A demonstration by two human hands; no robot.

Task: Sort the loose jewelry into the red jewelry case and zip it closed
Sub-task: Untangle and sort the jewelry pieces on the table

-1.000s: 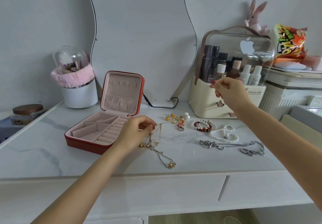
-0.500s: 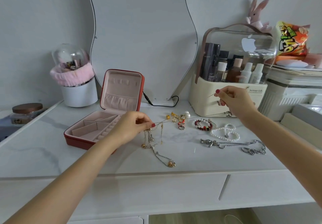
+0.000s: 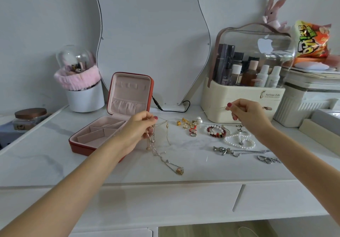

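From the head view, the left hand (image 3: 139,130) pinches a tangle of thin gold chains (image 3: 156,148) beside the open red jewelry case (image 3: 110,126) on the white marble desk (image 3: 193,166). The right hand (image 3: 246,113) pinches one fine strand taut. She seems to be untangling; next, lay the freed chain in a compartment.

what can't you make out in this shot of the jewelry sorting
Head view only:
- Thin chain between left hand and right hand: too fine to trace fully.
- Red jewelry case: near right corner hidden by the left forearm.
- Small rings: too small to count.
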